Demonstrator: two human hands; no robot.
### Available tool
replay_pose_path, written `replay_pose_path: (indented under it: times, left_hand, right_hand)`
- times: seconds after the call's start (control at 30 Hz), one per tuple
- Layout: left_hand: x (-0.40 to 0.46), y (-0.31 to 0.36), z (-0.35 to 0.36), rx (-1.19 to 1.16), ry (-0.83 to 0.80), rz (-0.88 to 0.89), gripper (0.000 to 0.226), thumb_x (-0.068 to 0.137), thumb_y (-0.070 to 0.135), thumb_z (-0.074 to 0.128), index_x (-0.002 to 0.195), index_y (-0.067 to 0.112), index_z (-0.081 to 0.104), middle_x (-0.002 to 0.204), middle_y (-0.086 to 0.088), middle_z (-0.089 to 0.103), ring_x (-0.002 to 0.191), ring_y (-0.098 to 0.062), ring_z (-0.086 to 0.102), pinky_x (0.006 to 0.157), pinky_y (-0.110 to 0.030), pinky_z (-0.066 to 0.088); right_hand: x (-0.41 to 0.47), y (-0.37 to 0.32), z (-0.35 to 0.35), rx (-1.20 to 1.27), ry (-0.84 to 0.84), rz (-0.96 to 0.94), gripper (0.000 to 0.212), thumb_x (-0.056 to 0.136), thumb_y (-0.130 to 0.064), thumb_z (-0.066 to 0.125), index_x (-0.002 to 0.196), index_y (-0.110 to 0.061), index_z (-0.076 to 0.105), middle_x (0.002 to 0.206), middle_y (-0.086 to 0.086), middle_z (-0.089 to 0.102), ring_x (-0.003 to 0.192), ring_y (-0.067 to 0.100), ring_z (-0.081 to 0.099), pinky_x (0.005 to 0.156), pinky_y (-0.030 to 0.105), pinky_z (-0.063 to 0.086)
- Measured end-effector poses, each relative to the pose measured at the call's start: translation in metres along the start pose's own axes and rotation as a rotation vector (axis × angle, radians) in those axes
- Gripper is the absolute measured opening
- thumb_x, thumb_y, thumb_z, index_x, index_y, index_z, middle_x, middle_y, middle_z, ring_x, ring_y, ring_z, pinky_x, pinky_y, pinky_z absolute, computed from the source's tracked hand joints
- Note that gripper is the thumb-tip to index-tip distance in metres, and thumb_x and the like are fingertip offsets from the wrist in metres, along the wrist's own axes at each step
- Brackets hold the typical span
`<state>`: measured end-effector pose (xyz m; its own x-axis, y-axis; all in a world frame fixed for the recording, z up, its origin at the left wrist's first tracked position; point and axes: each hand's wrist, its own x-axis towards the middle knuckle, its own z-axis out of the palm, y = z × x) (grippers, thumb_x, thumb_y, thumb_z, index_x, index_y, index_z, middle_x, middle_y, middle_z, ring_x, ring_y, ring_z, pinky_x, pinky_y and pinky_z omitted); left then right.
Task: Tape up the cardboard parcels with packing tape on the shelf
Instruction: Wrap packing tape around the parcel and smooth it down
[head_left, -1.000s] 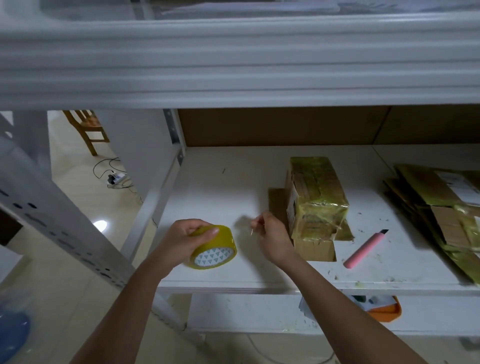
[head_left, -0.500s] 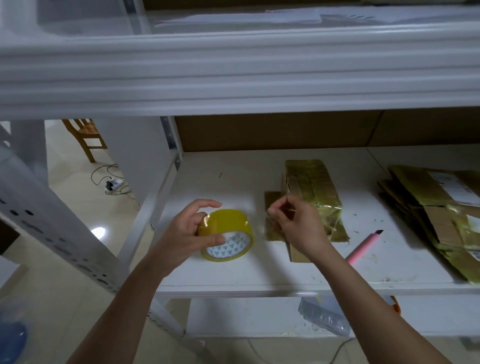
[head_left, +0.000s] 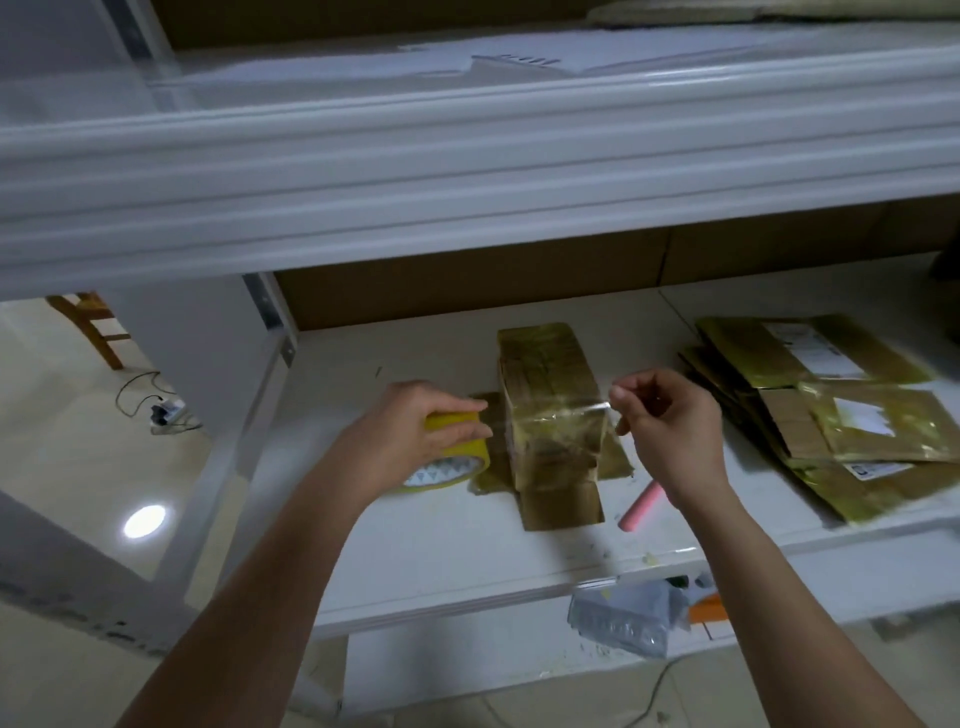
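Cardboard parcel wrapped in yellowish tape (head_left: 550, 410) sits mid-shelf under a clear strip (head_left: 563, 413) – left hand (head_left: 415, 434) grips the yellow tape roll (head_left: 457, 457), right hand (head_left: 667, 421) pinches the strip's end – next, probably, pressing it down.

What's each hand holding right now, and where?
Left hand grips the tape roll over its outer rim; right hand pinches the pulled-out tape's free end above the parcel.

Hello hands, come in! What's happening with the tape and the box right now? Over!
Left hand grips tape roll. Right hand pinches tape strip stretched across parcel. Pink cutter beside parcel, not in the way.
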<state>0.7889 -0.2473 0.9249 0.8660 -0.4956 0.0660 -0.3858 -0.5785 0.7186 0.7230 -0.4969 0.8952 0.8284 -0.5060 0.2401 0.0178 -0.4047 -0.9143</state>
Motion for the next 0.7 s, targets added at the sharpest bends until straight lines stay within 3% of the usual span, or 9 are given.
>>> replay_pose_path:
  times: [0.07,0.13,0.23,0.33,0.5,0.7]
  left_hand:
    - [0.010,-0.001,0.006,0.106,0.004,0.034,0.042,0.079,0.057,0.062,0.113,0.034,0.072,0.090,0.013,0.068,0.080,0.000,0.064,0.078,-0.034,0.055]
    - [0.017,-0.002,0.010,0.136,0.011,0.052,0.033,0.084,0.051,0.064,0.112,0.035,0.073,0.088,0.009,0.071,0.079,-0.005,0.065,0.078,-0.040,0.056]
    - [0.026,-0.003,0.016,0.155,0.022,0.074,0.027,0.088,0.039,0.069,0.112,0.030,0.074,0.084,0.013,0.068,0.076,-0.001,0.064,0.075,-0.034,0.054]
    - [0.031,-0.003,0.019,0.177,0.016,0.081,0.025,0.088,0.034,0.069,0.112,0.027,0.074,0.077,0.024,0.060,0.073,0.013,0.059,0.063,-0.016,0.044]
    - [0.036,-0.008,0.024,0.180,-0.014,0.018,0.020,0.089,0.033,0.069,0.108,0.030,0.075,0.081,0.026,0.061,0.075,0.014,0.058,0.063,-0.015,0.041]
    - [0.038,-0.015,0.044,0.176,0.000,-0.090,0.017,0.088,0.038,0.069,0.103,0.034,0.076,0.098,0.015,0.070,0.085,-0.003,0.063,0.077,-0.030,0.052]
  right_hand:
    - [0.002,0.008,-0.005,0.007,0.011,0.028,0.010,0.089,-0.009,0.068,0.082,-0.016,0.067,0.073,0.001,0.068,0.062,0.018,0.066,0.058,0.022,0.051]
    - [0.005,0.013,-0.007,0.031,0.010,0.053,0.010,0.090,-0.007,0.067,0.082,-0.013,0.067,0.072,0.000,0.067,0.056,0.011,0.063,0.051,0.013,0.046]
    - [0.011,0.018,-0.008,0.034,0.016,0.083,0.007,0.090,-0.007,0.067,0.084,-0.010,0.068,0.072,0.001,0.067,0.053,0.009,0.062,0.049,0.011,0.045]
    - [0.017,0.022,-0.007,0.031,0.019,0.105,0.006,0.090,-0.011,0.067,0.085,-0.013,0.068,0.075,0.001,0.068,0.057,0.013,0.064,0.053,0.018,0.049]
    - [0.021,0.037,0.000,0.060,-0.033,0.195,0.010,0.090,-0.009,0.067,0.080,-0.012,0.070,0.070,0.004,0.069,0.055,0.014,0.064,0.059,0.029,0.052]
    - [0.023,0.050,0.005,0.328,-0.117,0.420,0.015,0.092,-0.001,0.062,0.079,-0.008,0.068,0.066,0.002,0.064,0.055,0.011,0.056,0.058,0.020,0.051]
